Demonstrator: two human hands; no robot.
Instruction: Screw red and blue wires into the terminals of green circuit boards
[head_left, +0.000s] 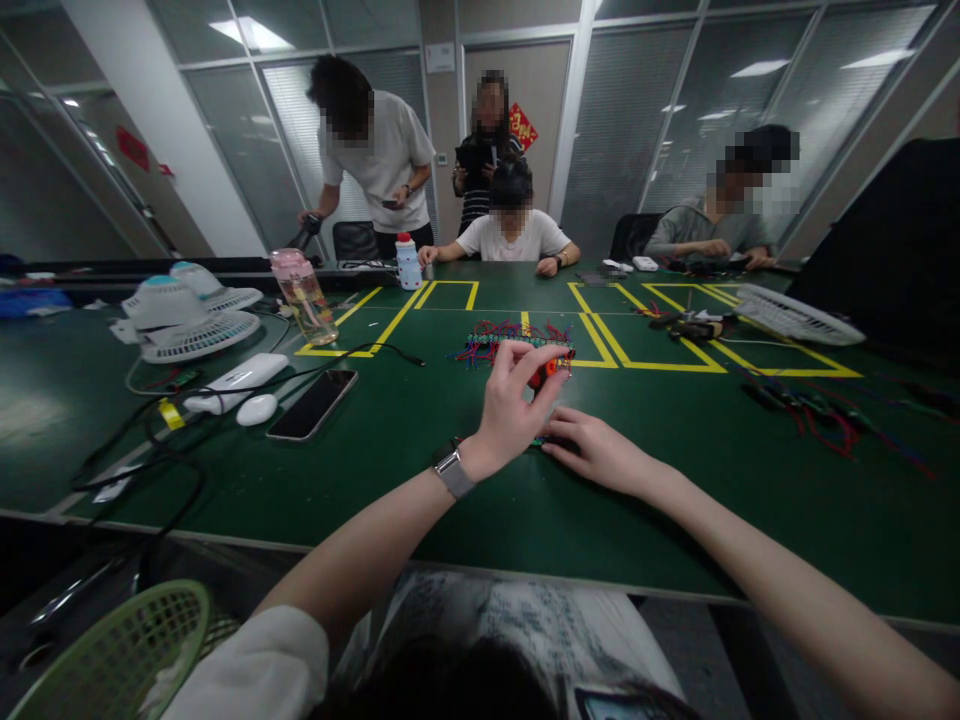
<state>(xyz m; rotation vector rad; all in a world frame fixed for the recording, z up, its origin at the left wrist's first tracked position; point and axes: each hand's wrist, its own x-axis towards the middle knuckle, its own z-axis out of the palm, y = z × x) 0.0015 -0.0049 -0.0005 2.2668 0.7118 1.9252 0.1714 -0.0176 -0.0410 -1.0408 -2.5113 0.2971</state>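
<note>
My left hand (514, 400), with a watch on the wrist, is raised over the green table (420, 470) and pinches a small red and black part (546, 371) between its fingertips. Just behind it lies a green board stuck with many red and blue wires (504, 341). My right hand (592, 445) rests low on the table right beside the left one, fingers curled onto something small that the left hand hides.
A black phone (313, 403), a white mouse (256, 409), a white power strip (237, 381), cables, two small fans (187, 318) and a pink bottle (304, 295) are at the left. Loose wires (821, 420) lie right. Several people sit or stand at the far side. A green basket (120, 655) is near left.
</note>
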